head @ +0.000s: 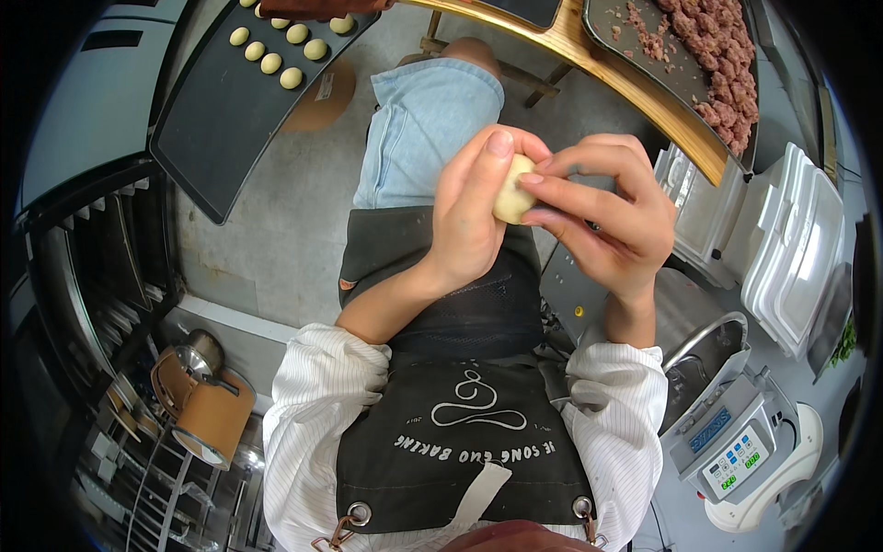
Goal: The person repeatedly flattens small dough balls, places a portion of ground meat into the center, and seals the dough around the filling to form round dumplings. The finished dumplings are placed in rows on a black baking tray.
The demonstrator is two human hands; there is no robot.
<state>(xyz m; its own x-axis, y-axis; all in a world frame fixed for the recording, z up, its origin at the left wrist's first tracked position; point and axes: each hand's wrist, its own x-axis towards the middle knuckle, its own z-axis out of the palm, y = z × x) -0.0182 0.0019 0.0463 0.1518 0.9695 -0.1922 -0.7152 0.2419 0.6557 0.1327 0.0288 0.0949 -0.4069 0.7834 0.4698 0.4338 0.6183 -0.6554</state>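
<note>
A pale yellow dough ball (512, 196) is held between my two hands, above my lap. My left hand (472, 200) cups it from the left, thumb up along its side. The fingertips and thumb of my right hand (607, 207) pinch its right edge. What lies inside the dough is hidden. At the upper left, a dark baking tray (207, 131) bears several similar dough balls (292, 77) near its far end. A metal tray (638, 52) at the upper right holds many lumps of raw minced meat (724, 69).
A wooden table edge (621, 79) curves across the top right. White lidded bins (793, 248) stand at the right, above a digital scale (735, 462). A rack with trays (103, 262) stands at the left. Below it, a metal pot (200, 352) rests near a wire shelf (162, 497).
</note>
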